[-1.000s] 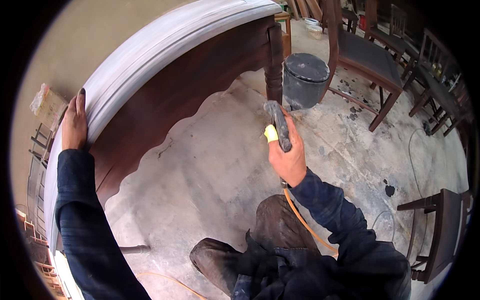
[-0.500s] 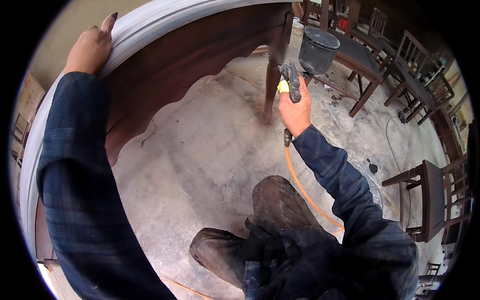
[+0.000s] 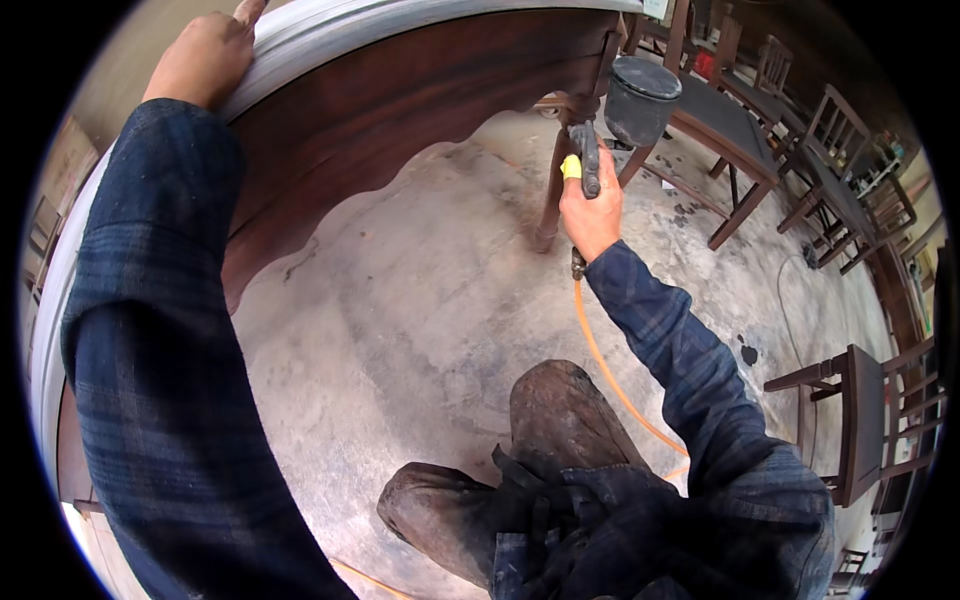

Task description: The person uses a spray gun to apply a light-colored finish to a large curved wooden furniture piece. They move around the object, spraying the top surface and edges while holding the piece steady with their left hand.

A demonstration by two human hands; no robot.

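My left hand (image 3: 208, 58) is closed over the pale, whitish moulded rim (image 3: 330, 38) of a dark wooden table; its fingertips are mostly hidden behind the rim or cut off by the view. Below that rim runs a reddish-brown apron (image 3: 400, 100) with a scalloped lower edge. My right hand (image 3: 592, 205) grips a dark spray gun (image 3: 590, 165), which has a dark round cup (image 3: 642, 100) at its far end. Something yellow (image 3: 571, 167) sits at a finger of this hand. The gun is close to the turned table leg (image 3: 553, 200). An orange hose (image 3: 610, 380) hangs from the handle's fitting.
Dark wooden chairs (image 3: 835, 185) stand along the right and far right. One nearer chair (image 3: 865, 420) lies tipped at the right edge. A thin grey hose (image 3: 785, 290) crosses the stained concrete floor (image 3: 400, 320). My bent knees (image 3: 565, 410) are below.
The table and chairs sit slightly differently in view, shifted right and down. My left hand has gone up and right in the picture, still on the rim. The spray gun stays near the leg.
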